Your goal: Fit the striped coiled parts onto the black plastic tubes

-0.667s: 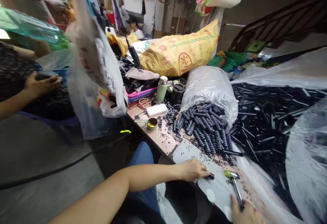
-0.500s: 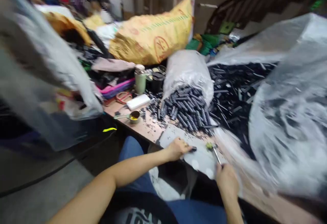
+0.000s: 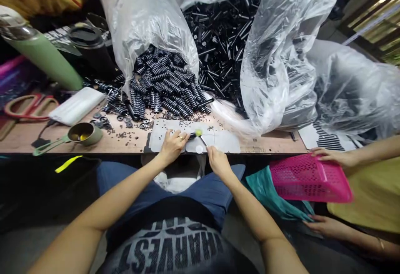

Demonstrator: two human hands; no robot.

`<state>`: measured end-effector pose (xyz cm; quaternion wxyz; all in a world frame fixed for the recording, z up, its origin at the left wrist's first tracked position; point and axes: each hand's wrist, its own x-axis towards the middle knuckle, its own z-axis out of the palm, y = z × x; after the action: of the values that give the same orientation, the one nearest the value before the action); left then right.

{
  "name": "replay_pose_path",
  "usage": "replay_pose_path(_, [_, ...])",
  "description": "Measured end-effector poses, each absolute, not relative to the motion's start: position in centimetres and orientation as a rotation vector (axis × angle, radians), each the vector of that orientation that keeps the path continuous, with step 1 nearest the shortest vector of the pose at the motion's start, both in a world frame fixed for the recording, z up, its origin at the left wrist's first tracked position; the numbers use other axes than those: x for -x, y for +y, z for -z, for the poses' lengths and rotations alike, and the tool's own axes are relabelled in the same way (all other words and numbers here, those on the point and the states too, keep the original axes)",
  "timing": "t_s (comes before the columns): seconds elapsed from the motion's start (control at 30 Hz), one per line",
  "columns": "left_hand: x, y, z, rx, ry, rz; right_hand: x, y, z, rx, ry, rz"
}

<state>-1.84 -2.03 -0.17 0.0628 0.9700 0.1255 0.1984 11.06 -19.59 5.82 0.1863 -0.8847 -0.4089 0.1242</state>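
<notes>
My left hand [image 3: 173, 145] is closed on a short black cylindrical piece [image 3: 191, 136] over a pale grey sheet [image 3: 226, 139] at the bench edge. My right hand [image 3: 218, 160] grips a thin tool with a shiny metal shaft [image 3: 203, 140]; its handle is hidden in the fingers. A small yellow-green blob [image 3: 198, 132] sits where the shaft's tip meets the end of the black piece; whether they touch I cannot tell. Behind the sheet, ribbed black cylinders [image 3: 168, 84] spill from a clear plastic bag [image 3: 146, 19]. Tiny dark rings [image 3: 200, 117] lie scattered around.
To the left are a green scoop cup [image 3: 93, 134], a white power bank [image 3: 76, 106], red scissors [image 3: 31, 106] and a green bottle [image 3: 51, 57]. Another bag holds black tubes [image 3: 215, 53]. At right, a co-worker's hands hold a pink basket [image 3: 300, 176] and teal cloth [image 3: 275, 194].
The view has swung right and down, bringing the co-worker and pink basket into sight. The tool tip and green blob, earlier apart from the black piece, are now at its end.
</notes>
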Motion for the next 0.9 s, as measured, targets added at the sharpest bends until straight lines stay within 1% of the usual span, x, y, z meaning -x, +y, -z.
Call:
replay_pose_path(0.1, [1.1,-3.7,0.2,-2.955,0.465,-0.528,-10.8,-19.0,-7.1,2.518,-1.199,-0.395])
replay_pose_path(0.2, [0.2,-5.8,0.5,-2.958,0.550,-0.483,-9.4,-18.5,-9.3,2.304,-1.217,-0.275])
replay_pose_path(0.27, [-0.1,-6.6,1.0,-2.956,0.554,-0.432,-8.0,-17.8,-9.8,2.224,-1.295,-0.225])
replay_pose_path(0.33, [-0.2,-6.8,1.4,-2.949,0.535,-0.397,-6.8,-16.9,-9.3,2.282,-1.448,-0.262])
replay_pose_path(0.47, [-0.6,-5.3,1.4,-2.902,0.475,-0.421,-6.4,-15.6,-7.6,2.546,-1.666,-0.473])
replay_pose_path(0.53, [-0.9,-4.5,0.5,-2.852,0.493,-0.387,-7.2,-15.7,-7.6,2.583,-1.625,-0.451])
replay_pose_path(0.63, [-0.5,-4.7,-1.5,-2.795,0.605,-0.313,-9.6,-16.6,-8.0,2.644,-1.484,-0.328])
replay_pose_path(0.77, [0.6,-5.3,-3.8,-2.747,0.514,-0.263,-14.2,-18.5,-6.9,2.877,-1.287,-0.201])
replay_pose_path(0.83, [0.1,-3.9,-4.5,-2.697,0.628,-0.317,-16.4,-19.1,-5.9,2.954,-1.216,-0.140])
replay_pose_path(0.9, [-1.5,-1.2,-4.9,-2.645,0.847,-0.435,-18.1,-18.8,-5.2,2.913,-1.225,-0.024])
